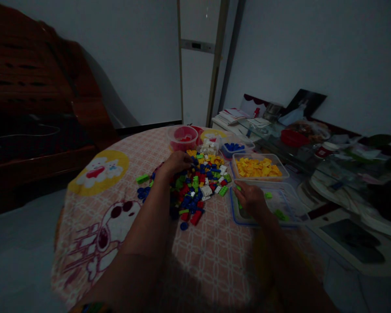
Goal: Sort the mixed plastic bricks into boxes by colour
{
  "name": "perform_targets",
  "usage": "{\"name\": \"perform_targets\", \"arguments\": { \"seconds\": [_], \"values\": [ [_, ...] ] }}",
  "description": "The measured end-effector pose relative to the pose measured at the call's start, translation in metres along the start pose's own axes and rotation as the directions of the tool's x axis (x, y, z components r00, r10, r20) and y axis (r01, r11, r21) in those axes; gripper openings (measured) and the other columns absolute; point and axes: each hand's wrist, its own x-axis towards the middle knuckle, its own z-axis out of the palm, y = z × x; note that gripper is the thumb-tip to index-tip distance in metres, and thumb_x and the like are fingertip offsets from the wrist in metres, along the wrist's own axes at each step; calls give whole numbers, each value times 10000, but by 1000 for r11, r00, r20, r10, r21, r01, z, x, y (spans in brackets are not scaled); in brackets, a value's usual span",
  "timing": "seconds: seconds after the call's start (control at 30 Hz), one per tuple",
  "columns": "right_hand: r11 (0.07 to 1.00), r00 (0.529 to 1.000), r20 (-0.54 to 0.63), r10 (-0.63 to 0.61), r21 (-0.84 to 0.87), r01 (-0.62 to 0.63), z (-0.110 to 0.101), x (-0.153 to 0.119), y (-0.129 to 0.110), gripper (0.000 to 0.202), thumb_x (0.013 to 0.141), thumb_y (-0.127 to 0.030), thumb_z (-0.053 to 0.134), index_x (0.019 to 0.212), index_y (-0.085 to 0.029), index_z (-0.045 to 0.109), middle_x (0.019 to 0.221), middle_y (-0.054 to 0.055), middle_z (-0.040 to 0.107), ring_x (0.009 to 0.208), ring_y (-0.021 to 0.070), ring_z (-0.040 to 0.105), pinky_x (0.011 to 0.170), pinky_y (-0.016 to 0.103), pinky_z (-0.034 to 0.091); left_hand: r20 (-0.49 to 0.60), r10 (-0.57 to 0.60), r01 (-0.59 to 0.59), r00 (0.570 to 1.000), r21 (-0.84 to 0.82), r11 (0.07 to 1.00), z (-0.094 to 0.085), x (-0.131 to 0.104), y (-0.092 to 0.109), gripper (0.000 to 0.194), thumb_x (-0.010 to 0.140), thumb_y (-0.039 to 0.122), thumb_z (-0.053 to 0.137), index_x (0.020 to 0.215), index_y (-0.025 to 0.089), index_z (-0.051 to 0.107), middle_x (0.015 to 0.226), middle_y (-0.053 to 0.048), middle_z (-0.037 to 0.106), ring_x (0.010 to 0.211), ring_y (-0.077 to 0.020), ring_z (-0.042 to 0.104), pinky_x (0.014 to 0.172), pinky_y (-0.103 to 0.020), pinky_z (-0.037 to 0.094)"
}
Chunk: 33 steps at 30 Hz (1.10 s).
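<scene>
A heap of mixed toy building bricks [195, 191] in blue, green, red, white and yellow lies on the round table. My left hand [178, 162] reaches over the heap's far left side with its fingers bent together. Dark blue bricks are at its fingertips, and what it pinches is hidden. On the right, my right hand [252, 199] is over the left part of a clear tub [288, 191] with a blue rim. A green brick [238, 188] shows at its closed fingertips. Loose green bricks [281, 214] lie inside this tub.
Behind it stands a tub of yellow bricks [259, 167]. Farther back are a tub of blue bricks [233, 148], a pile of white bricks [209, 146] and a round pink tub [183, 138] with red bricks. A cluttered glass table [270, 141] adjoins at right; a wooden bench [35, 95] is left.
</scene>
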Motion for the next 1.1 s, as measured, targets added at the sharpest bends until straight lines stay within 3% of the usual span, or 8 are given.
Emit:
{"name": "perform_targets", "arguments": {
  "seconds": [0.17, 0.4, 0.57, 0.77, 0.93, 1.1],
  "values": [
    [999, 999, -43, -33, 0, 33, 6, -2, 3, 388, 977, -369, 472, 1198, -143, 697, 833, 111, 750, 728, 208, 664, 675, 298, 436, 79, -70, 58, 994, 149, 987, -3, -1, -7, 186, 705, 223, 679, 828, 211, 818, 800, -34, 776, 731, -187, 678, 691, -236, 471],
    [1000, 1000, 7, 12, -7, -12, 3, 0, 1, 369, 967, -357, 498, 1205, -161, 701, 849, 102, 760, 732, 215, 674, 676, 300, 450, 132, -183, 130, 974, 331, 935, -1, -8, 21, 253, 782, 385, 660, 875, 199, 804, 873, -103, 769, 825, -232, 696, 703, -249, 486],
    [1000, 1000, -7, 3, -15, -3, 2, 0, 0, 357, 965, -348, 513, 1202, -163, 706, 840, 100, 763, 735, 213, 684, 680, 300, 467, 214, -239, 130, 947, 427, 895, -2, -12, 34, 314, 718, 210, 669, 1010, 176, 781, 1082, -153, 749, 958, -281, 699, 815, -306, 532],
    [999, 999, -25, -34, -26, 34, 2, 0, 1, 356, 975, -350, 508, 1203, -158, 703, 850, 97, 768, 719, 205, 686, 678, 294, 464, 202, -240, 116, 949, 484, 867, 5, -12, 38, 348, 749, 174, 598, 1050, 180, 772, 1127, -180, 732, 1034, -315, 690, 875, -379, 552],
    [999, 999, -27, -40, -16, 39, 0, 0, 0, 348, 974, -344, 510, 1202, -160, 698, 811, 91, 759, 702, 196, 683, 654, 282, 455, 170, -206, 127, 964, 384, 915, 5, -8, 29, 305, 695, 147, 618, 943, 178, 793, 981, -129, 771, 928, -266, 712, 823, -299, 545],
    [1000, 1000, -13, -17, -22, 17, 1, 0, -1, 356, 974, -349, 503, 1208, -161, 695, 807, 99, 755, 709, 207, 686, 653, 287, 456, -27, -25, 27, 999, 69, 997, 2, 0, 18, 257, 716, 233, 623, 903, 188, 794, 865, -45, 776, 817, -197, 692, 723, -238, 510]
  ]
}}
